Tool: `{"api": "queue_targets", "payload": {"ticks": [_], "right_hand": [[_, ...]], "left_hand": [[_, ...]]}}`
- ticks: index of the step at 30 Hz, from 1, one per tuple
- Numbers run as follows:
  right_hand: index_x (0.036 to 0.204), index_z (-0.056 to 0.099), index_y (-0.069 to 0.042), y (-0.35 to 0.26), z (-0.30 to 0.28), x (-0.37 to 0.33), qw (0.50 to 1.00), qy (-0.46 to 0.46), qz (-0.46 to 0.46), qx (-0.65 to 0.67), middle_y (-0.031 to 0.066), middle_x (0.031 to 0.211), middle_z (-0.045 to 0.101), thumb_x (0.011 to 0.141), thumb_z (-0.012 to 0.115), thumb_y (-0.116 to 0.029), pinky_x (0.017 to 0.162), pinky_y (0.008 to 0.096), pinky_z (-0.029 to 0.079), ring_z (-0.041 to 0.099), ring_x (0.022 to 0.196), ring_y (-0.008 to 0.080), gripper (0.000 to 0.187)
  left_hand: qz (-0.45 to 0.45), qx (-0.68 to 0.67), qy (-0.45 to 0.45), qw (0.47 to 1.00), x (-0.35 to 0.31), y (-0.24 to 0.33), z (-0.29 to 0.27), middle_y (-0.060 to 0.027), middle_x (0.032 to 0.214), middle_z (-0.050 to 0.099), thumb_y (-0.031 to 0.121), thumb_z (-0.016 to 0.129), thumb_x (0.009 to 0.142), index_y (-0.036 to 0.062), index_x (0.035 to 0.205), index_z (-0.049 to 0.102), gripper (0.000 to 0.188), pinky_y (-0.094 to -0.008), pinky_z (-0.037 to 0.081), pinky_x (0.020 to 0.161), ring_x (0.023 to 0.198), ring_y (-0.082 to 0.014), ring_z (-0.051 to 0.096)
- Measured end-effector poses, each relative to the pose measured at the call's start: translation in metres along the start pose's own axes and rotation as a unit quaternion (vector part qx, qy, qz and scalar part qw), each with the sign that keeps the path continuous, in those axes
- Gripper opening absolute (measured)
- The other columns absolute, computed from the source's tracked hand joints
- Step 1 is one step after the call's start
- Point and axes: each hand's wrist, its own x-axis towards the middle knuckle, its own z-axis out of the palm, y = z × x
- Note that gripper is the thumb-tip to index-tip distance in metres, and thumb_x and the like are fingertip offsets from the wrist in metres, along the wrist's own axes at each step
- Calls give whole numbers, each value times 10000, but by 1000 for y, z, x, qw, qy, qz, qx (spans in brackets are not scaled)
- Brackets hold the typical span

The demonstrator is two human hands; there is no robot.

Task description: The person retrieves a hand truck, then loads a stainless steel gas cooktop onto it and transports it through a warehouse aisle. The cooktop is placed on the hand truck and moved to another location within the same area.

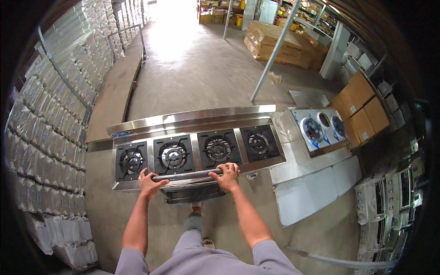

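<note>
A long stainless steel gas stove (197, 152) with several black burner squares in a row stands in front of me. At its front edge, a dark bar (188, 175) runs crosswise above a dark box-like part (195, 195). My left hand (150, 184) is closed round the bar's left end, thumb along its near side. My right hand (226, 177) grips the right end, thumb pointing inward. The bar hides part of what lies beneath it, and I cannot tell whether it is fixed to the stove. A raised metal backsplash (192, 119) lines the stove's far side.
Right of the stove, a two-burner cooktop (318, 128) lies beside cardboard boxes (360, 107) and pale metal sheets (307, 188). Plastic-wrapped stacks (41, 142) line the left. A slanted metal post (275, 52) and a large carton (275, 43) stand beyond.
</note>
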Motion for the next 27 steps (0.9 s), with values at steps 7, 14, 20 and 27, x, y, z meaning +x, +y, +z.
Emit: {"api": "queue_targets", "payload": {"ticks": [7, 14, 20, 27], "right_hand": [[1106, 712, -232, -4, 1, 193, 1000, -17, 0, 1, 109, 1267, 509, 770, 694, -755, 1139, 506, 259, 346, 1323, 342, 622], [1190, 686, -256, -7, 5, 386, 997, -68, 33, 1, 104, 1339, 470, 770, 686, -766, 1156, 578, 210, 312, 1371, 326, 661], [1183, 692, -244, -20, 25, 552, 1000, -23, 0, -4, 107, 1311, 496, 763, 709, -747, 1143, 621, 200, 331, 1345, 333, 656], [1158, 684, -202, -28, 44, 749, 999, -31, -23, -13, 135, 1251, 508, 796, 712, -695, 1117, 529, 271, 371, 1282, 343, 612]], "left_hand": [[16, 17, 35, 999, 177, 54, 9, -137, 1507, 385, 595, 934, 532, 95, 966, 755, 686, -499, 353, 1151, 1414, -375, 317], [16, 12, 19, 1000, 351, 119, 10, -142, 1493, 396, 556, 924, 591, 81, 998, 760, 647, -499, 366, 1137, 1408, -370, 329], [14, 0, 22, 1000, 513, 155, 11, -204, 1489, 376, 537, 924, 607, 63, 1041, 765, 662, -494, 351, 1149, 1405, -390, 321], [0, 28, -12, 1000, 717, 204, 15, -186, 1459, 413, 633, 913, 547, 109, 991, 771, 702, -467, 319, 1177, 1419, -365, 310]]}}
